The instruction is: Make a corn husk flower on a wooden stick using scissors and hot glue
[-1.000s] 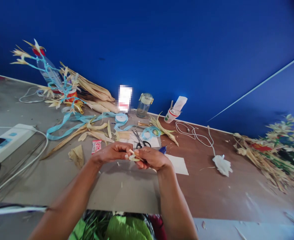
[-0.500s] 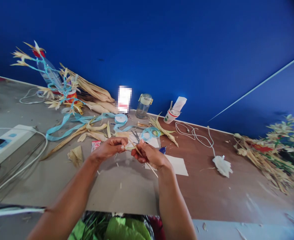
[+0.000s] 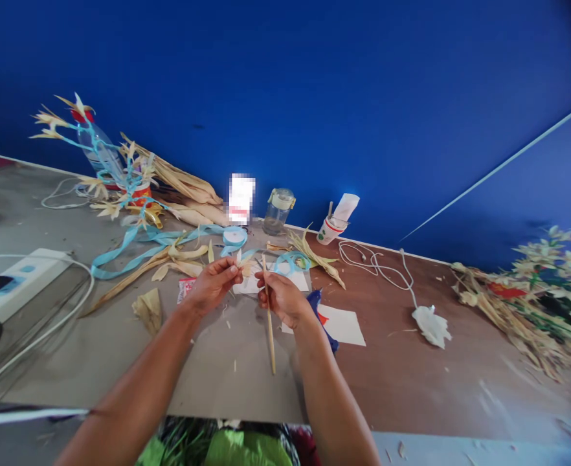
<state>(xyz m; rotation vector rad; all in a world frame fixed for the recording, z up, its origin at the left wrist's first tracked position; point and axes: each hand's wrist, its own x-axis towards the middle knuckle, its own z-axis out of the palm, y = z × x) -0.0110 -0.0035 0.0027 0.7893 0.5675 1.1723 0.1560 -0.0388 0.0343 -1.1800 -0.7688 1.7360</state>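
My left hand (image 3: 216, 285) pinches a small pale flower (image 3: 243, 264) that looks made of dried corn husk, its petals pointing up. In my right hand (image 3: 286, 299) is a thin wooden stick (image 3: 270, 343), gripped near its upper end and slanting down toward me. The flower and the stick are apart, with a narrow gap between the hands. Behind the fingers lies a white sheet (image 3: 298, 279), partly covered. A blue tool with an orange part, apparently a glue gun (image 3: 316, 299), lies beside my right wrist, partly hidden by it.
Light-blue ribbon (image 3: 115, 259) and its roll (image 3: 235, 237) lie at centre left among dried husks (image 3: 188, 254). A lidded jar (image 3: 276, 212) and a cup (image 3: 333, 229) stand along the wall. A power strip (image 3: 18, 285) is at left, a white cable (image 3: 377, 262) at right.
My hands have moved apart, and the flower now shows in my left fingers. The stick has swung from a diagonal to nearly straight toward me. More of the blue tool shows.
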